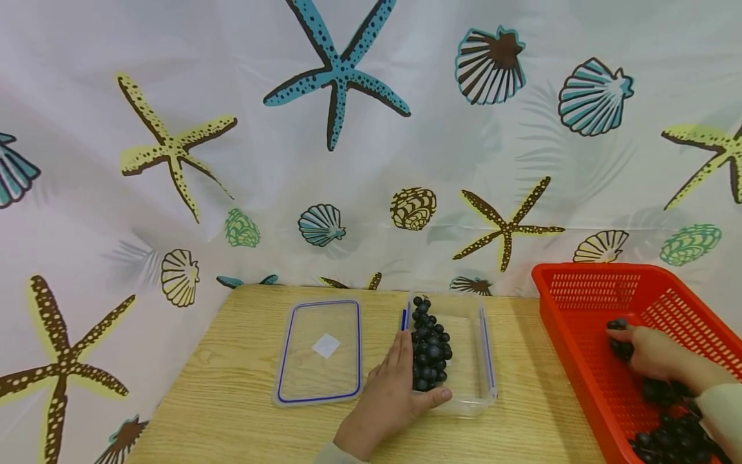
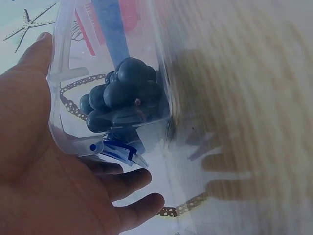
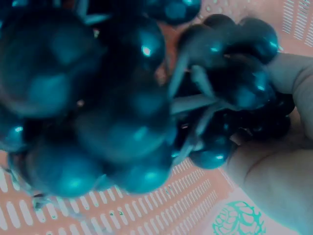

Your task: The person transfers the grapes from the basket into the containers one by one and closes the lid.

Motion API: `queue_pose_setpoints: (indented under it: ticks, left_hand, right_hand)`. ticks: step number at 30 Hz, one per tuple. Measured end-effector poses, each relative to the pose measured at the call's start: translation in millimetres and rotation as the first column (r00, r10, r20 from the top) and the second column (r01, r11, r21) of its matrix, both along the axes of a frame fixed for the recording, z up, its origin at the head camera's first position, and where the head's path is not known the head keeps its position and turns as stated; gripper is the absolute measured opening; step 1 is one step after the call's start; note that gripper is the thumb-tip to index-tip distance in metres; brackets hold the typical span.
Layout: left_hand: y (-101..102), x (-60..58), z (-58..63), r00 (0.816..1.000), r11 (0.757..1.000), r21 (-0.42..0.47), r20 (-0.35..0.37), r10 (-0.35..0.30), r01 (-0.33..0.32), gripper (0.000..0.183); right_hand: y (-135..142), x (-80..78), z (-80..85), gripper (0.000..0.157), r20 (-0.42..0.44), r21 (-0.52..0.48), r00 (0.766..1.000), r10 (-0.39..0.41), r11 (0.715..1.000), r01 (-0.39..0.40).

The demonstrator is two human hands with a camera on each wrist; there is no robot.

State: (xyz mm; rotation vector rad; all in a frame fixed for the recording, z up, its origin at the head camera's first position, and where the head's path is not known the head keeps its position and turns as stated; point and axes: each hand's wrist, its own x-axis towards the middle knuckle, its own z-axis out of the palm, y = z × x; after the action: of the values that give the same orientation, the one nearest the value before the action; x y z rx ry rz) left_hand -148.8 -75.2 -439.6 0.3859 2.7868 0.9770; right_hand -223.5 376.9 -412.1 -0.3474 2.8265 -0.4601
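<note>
My left hand (image 1: 388,393) rests against the near left corner of a clear plastic container (image 1: 472,405), its fingers straight along the left wall and its thumb across the front rim. A long bunch of dark grapes (image 1: 430,351) lies inside that container, along its left side. In the left wrist view a blue-edged clip (image 2: 120,151) on the container sits beside the fingers (image 2: 129,183). Over the red basket (image 1: 570,361), my right hand (image 1: 657,353) grips a bunch of dark grapes (image 1: 620,349). The right wrist view shows its grapes (image 3: 239,83) and stems close up.
More dark grapes (image 1: 672,439) lie in the near part of the red basket. To the left of the container, a clear lid (image 1: 324,380) with a blue seal lies flat on the wooden table (image 1: 226,399). Behind the table hangs a cloth (image 1: 377,258) printed with shells and starfish.
</note>
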Motion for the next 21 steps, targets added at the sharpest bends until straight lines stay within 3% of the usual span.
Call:
queue_pose_setpoints:
  ticks: [3,8,17,21]
  left_hand:
    - [0.1,-0.5,0.2,1.000,1.000,0.001,0.003,0.002,-0.002,0.116]
    - [0.1,-0.6,0.3,1.000,1.000,-0.003,0.004,0.002,-0.002,0.116]
    - [-0.3,-0.1,1.0,1.000,1.000,-0.002,0.000,-0.005,0.005,0.116]
    - [0.3,-1.8,-0.9,1.000,1.000,-0.003,0.000,-0.005,0.005,0.115]
  right_hand:
    - [-1.1,2.3,2.1,0.073,-0.030,-0.045,0.999,-0.021,0.999,0.020]
    - [-1.5,5.6,8.2,0.074,-0.076,-0.063,0.997,-0.029,0.998,0.024]
    - [-12.2,7.1,28.6,0.083,-0.054,-0.043,0.994,-0.098,0.994,0.095]
    - [-18.2,8.3,34.2,0.081,-0.106,-0.021,0.988,-0.115,0.993,0.113]
